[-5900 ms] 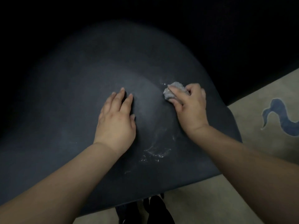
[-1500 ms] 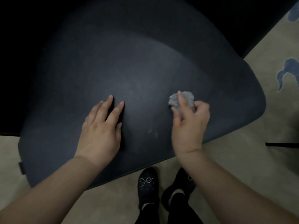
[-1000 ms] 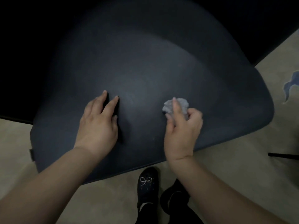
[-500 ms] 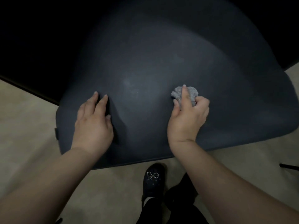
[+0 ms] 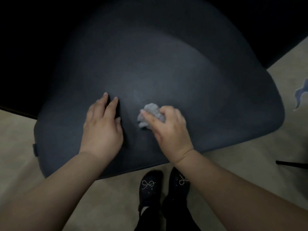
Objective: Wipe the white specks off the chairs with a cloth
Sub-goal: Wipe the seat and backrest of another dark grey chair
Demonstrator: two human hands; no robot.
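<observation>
Where right hand (image 5: 168, 129) grips: cloth (image 5: 150, 116), unlabelled.

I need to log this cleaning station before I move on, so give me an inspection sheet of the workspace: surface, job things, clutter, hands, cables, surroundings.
Surface: dark chair seat, matte; no white specks visible, though the light is dim.
Job's things: crumpled grey cloth, pressed on the seat near its front middle.
Clutter: nothing seen.
Hands: left hand rests flat on the seat, fingers straight; right hand grips the cloth.
Cables: nothing seen; a thin dark bar at the right edge cannot be identified.
Surroundings: beige carpet with a blue motif; dark shoes with bow trims in front of the seat.
</observation>
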